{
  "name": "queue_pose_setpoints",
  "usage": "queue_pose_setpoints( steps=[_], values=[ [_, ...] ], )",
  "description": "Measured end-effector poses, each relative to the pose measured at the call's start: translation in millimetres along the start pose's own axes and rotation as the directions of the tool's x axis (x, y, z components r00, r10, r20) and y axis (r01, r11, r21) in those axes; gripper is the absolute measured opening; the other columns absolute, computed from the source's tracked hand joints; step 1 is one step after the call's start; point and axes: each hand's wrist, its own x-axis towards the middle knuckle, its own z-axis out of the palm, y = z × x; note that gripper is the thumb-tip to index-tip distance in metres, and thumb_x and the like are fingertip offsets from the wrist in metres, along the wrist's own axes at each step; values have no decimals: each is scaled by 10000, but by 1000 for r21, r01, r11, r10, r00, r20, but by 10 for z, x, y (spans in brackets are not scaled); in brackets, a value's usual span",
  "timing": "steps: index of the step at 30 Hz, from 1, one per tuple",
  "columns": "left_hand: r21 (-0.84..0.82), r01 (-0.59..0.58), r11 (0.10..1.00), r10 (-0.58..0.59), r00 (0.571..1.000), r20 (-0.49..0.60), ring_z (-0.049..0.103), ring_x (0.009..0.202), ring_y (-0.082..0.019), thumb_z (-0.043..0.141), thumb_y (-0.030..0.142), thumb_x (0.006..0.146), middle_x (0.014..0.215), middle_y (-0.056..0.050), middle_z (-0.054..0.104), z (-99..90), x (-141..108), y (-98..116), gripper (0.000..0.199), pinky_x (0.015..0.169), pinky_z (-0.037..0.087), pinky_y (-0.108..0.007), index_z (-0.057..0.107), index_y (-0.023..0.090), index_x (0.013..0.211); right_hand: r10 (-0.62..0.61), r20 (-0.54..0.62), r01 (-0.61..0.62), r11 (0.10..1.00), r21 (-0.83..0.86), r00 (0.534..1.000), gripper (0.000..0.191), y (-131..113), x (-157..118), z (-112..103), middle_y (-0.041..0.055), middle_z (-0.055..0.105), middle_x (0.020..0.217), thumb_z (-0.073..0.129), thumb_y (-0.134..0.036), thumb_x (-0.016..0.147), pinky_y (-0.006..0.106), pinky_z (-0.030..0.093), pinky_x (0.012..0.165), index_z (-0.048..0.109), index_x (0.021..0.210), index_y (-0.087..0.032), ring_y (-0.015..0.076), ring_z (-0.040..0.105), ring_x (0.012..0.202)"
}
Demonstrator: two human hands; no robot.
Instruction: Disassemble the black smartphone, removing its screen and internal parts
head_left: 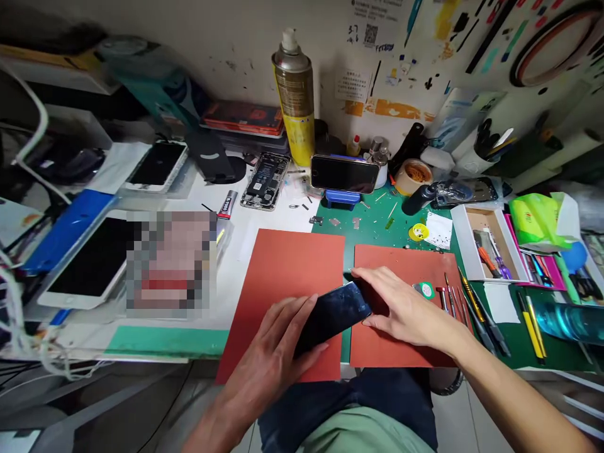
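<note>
A dark smartphone (333,314) is held tilted above two reddish-brown mats, the left mat (297,264) and the right mat (401,346). My left hand (276,349) wraps around its lower left end, thumb along the near edge and fingers along the far edge. At the other end, my right hand (396,305) pinches the phone's right corner between thumb and fingers. Its face looks smudged. Right of my right hand lie a small green-and-white round item (426,290) and several thin screwdrivers (450,292).
An opened phone (265,181) lies near a yellow spray can (297,100). Another phone (344,173) leans on a blue stand. Tools fill a white box (465,245) on the right, with tweezers (481,314) nearby. At left lies a white-framed screen (89,261). Small parts dot the green mat (372,214).
</note>
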Motion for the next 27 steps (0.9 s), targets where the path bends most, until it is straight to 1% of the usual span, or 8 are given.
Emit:
queue_pose_setpoints(
  steps=[3,5,9,12,15,18,24,27],
  values=[
    [2,3,1000,-3,1000,13,632,1312,-321,705,308,1045,1389,-166,683,7,2,-8,728,1117,556,-494,354,201,1675,23,-54,-23,1000,-3,998,752,-5,-93,-22,112,623,1548,736,-221,973,491,569,1158,407,1646,-288,281,603,1430],
    [20,5,1000,-5,1000,27,637,1300,-337,695,351,1051,1393,-173,689,19,28,-3,736,1103,555,-515,344,199,1680,66,-170,-68,998,-10,983,624,-18,-241,-32,121,668,1503,700,-322,1030,490,605,1108,471,1609,-280,285,672,1352],
    [71,-27,997,26,999,21,641,1292,-363,704,394,1043,1413,-188,693,60,163,69,732,1089,546,-541,369,168,1653,173,-480,-199,980,-4,860,210,-54,-686,14,84,817,1165,596,-317,1102,350,674,849,716,1260,-252,231,804,992],
    [80,-53,995,53,999,5,651,1301,-344,705,359,1044,1412,-182,696,104,288,153,687,1105,545,-516,399,163,1627,211,-592,-266,964,-6,778,122,-81,-1014,121,59,832,999,645,-297,1077,278,654,690,757,1092,-250,204,804,811],
    [77,-69,995,69,998,-4,656,1313,-332,696,310,1047,1412,-178,697,143,367,211,625,1112,555,-504,436,158,1594,213,-626,-271,963,3,750,116,-111,-1212,261,49,837,991,675,-280,1062,253,661,696,761,1131,-245,186,806,770],
    [82,-82,993,82,997,8,664,1299,-337,698,295,1044,1420,-175,702,157,390,231,603,1105,568,-528,454,158,1579,231,-613,-247,967,60,756,142,-155,-1242,381,51,838,1005,659,-270,1069,250,668,718,750,1174,-239,188,816,805],
    [64,-57,996,53,996,66,643,1318,-332,700,278,1045,1494,-148,681,105,400,265,696,1060,600,-522,376,230,1658,214,-549,-167,977,135,808,167,-259,-1015,547,38,777,854,582,-286,1101,266,608,603,726,1147,-215,167,734,662],
    [61,-61,996,54,993,107,624,1312,-320,684,260,1053,1542,-116,661,74,437,296,683,1075,586,-524,384,268,1667,240,-580,-213,970,115,778,219,-281,-827,683,31,729,807,549,-331,1116,269,577,591,724,1148,-204,166,699,644]
  ],
)
